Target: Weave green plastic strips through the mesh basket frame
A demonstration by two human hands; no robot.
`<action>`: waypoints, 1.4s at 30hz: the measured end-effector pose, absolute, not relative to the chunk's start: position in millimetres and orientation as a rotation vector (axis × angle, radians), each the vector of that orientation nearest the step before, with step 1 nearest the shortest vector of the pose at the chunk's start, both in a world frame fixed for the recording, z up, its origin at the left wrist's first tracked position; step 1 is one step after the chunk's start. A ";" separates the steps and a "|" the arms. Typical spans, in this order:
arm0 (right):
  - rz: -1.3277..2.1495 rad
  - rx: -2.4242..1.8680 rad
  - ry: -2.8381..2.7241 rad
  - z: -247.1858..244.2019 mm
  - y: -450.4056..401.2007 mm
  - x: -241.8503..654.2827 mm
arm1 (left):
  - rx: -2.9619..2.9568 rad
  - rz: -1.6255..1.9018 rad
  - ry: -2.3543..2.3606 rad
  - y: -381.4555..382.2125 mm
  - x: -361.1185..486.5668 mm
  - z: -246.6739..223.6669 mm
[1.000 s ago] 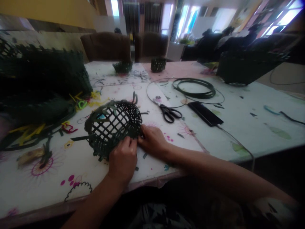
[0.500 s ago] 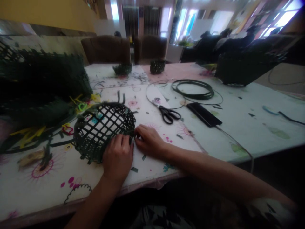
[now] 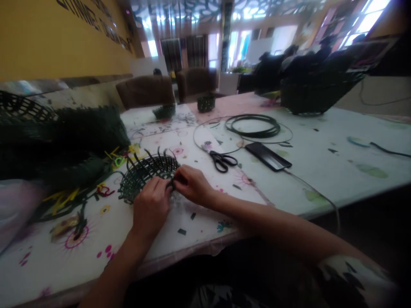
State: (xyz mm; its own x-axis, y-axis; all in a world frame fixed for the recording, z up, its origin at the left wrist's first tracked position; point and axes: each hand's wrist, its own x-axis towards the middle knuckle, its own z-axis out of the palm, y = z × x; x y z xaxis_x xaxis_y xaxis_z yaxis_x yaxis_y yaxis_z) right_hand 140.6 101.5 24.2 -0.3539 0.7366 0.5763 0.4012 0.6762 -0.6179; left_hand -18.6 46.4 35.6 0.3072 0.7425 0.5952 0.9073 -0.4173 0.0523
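Observation:
A small basket (image 3: 133, 182), woven from dark green strips, stands on the table with loose strip ends sticking up around its rim. My left hand (image 3: 152, 203) is closed on its near side, fingers over the rim. Right beside it, my right hand (image 3: 192, 185) pinches at the basket's right edge; a dark strip seems to lie between the fingertips of both hands, though its details are blurred. The fingers cover the near right part of the weave.
Black-handled scissors (image 3: 222, 161), a phone (image 3: 269, 157) on a cable and a coil of green strip (image 3: 253, 133) lie to the right. Large dark woven baskets stand at left and far right (image 3: 308, 94). Yellow scraps (image 3: 64, 199) and small cut pieces are scattered about.
The basket has turned from showing its open lattice to sitting more upright, strip ends up. Both hands turned with it, staying at its near right edge. The view has tilted upward.

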 end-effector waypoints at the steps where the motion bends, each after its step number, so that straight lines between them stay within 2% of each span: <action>1: 0.466 -0.906 -1.998 25.3 101.6 140.3 | -2.293 -0.791 -1.493 47.0 -18.3 34.2; 16: 0.772 -1.017 -2.096 53.2 117.2 151.1 | -2.350 -0.731 -1.494 56.6 -21.7 30.2; 22: 1.253 -0.859 -1.823 52.7 127.9 149.4 | -2.362 -0.954 -1.606 62.3 -34.8 49.1; 28: 0.843 -1.051 -1.776 49.5 134.1 126.7 | -2.141 -1.387 -1.835 58.7 -63.4 72.7; 35: 1.153 -0.772 -1.618 47.7 131.9 95.9 | -1.973 -2.077 -1.959 52.0 -70.7 64.4; 38: 1.162 -0.678 -1.553 40.6 129.0 95.1 | -1.993 -2.106 -1.902 46.1 -62.9 65.4; 42: 1.028 -0.640 -1.559 32.5 128.1 99.4 | -2.077 -1.802 -1.867 39.2 -58.0 78.9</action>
State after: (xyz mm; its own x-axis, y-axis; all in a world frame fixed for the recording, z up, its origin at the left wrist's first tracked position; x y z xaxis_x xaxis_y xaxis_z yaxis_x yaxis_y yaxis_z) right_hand 99.4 128.1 32.5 -0.2455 0.8357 0.4913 -0.1222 0.4761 -0.8709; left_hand -58.0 39.2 78.9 -0.2088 0.7947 0.5700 0.5982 -0.3573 0.7173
